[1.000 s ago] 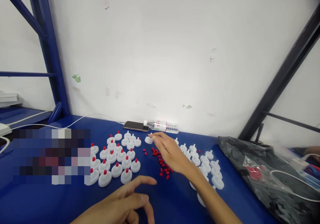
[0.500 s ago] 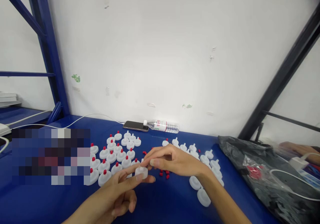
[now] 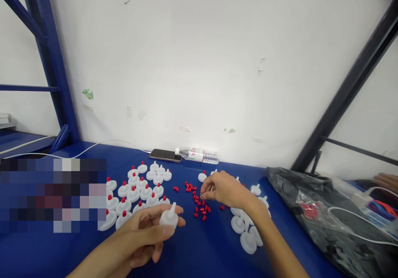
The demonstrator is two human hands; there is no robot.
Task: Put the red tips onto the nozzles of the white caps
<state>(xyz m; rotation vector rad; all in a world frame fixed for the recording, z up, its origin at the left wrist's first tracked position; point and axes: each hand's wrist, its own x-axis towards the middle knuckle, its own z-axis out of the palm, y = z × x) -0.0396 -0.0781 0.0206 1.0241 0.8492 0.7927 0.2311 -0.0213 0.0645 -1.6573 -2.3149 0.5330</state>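
My left hand [image 3: 146, 232] is closed on a white nozzle cap [image 3: 169, 216], its spout pointing up with no red tip on it. My right hand [image 3: 224, 190] hovers over a scatter of small red tips [image 3: 199, 205] on the blue table [image 3: 205, 253], thumb and forefinger pinched together low over them; what they hold is too small to see. To the left stand several white caps with red tips [image 3: 133, 193]. To the right, partly under my right forearm, lie several bare white caps [image 3: 244, 230].
A phone [image 3: 165, 155] and a lying water bottle [image 3: 199, 155] rest against the white wall. A white cable [image 3: 93, 144] runs along the back left. A black plastic bag [image 3: 329, 220] with red tips fills the right side. Another person's hand [image 3: 387, 181] shows at the far right.
My right hand took a bare white cap from the back, passed it to my left hand, then moved right to the red tips. My left hand now holds the cap alone.
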